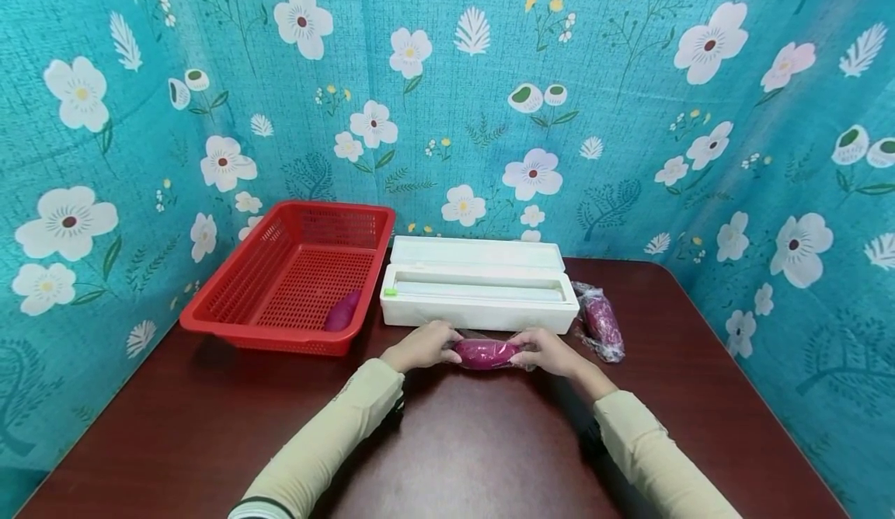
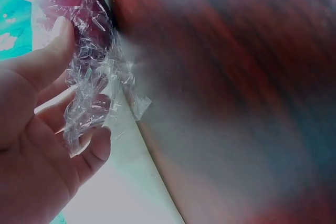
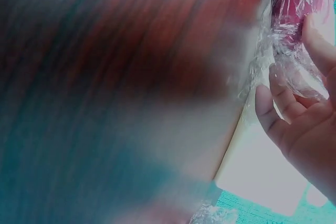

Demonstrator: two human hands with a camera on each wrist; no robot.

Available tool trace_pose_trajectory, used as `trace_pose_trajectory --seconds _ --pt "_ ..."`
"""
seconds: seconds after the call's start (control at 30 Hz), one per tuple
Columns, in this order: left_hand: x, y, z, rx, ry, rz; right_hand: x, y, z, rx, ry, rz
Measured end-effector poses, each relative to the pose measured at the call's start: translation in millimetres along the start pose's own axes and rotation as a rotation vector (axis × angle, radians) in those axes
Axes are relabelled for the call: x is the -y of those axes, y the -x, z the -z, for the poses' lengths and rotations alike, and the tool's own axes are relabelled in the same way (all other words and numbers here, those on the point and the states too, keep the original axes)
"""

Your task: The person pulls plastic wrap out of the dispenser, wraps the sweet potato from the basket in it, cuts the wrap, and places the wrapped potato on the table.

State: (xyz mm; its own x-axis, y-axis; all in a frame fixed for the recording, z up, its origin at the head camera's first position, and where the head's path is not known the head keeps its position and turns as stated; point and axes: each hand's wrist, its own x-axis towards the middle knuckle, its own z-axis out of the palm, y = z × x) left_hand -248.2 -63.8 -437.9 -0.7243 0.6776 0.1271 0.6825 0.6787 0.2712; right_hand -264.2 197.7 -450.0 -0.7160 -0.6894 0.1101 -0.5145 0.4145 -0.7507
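A purple sweet potato [image 1: 484, 353] in clear plastic wrap is held level between both hands, just in front of the white box. My left hand [image 1: 425, 346] grips its left end, with the thumb on the near side. At the other end my right hand [image 1: 548, 353] grips it the same way. In the left wrist view, crumpled plastic wrap [image 2: 92, 98] bunches past the sweet potato's end, among the fingers. Loose wrap [image 3: 299, 72] also gathers by the right fingers in the right wrist view. Parts of both hands' fingers are hidden behind the sweet potato.
The white wrap box [image 1: 482, 313] stands with its lid raised, a roll inside. At left, a red plastic basket [image 1: 280, 332] contains one unwrapped sweet potato [image 1: 343, 311]. Another wrapped sweet potato [image 1: 603, 323] lies right of the box on the dark wooden table [image 1: 461, 449]. A floral curtain hangs behind.
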Motion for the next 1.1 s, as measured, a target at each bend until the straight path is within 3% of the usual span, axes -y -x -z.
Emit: trace_pose_trajectory --seconds 0.53,0.83,1.1 --pt "1.3 -3.2 -3.9 0.104 0.180 0.105 -8 0.4 0 -0.019 0.102 0.018" --pt "-2.7 -4.0 2.6 0.087 0.041 0.046 -1 1.1 0 0.040 0.081 -0.015" --pt "-3.8 -0.5 1.8 0.107 0.148 0.156 3 1.6 -2 -0.026 0.129 -0.056"
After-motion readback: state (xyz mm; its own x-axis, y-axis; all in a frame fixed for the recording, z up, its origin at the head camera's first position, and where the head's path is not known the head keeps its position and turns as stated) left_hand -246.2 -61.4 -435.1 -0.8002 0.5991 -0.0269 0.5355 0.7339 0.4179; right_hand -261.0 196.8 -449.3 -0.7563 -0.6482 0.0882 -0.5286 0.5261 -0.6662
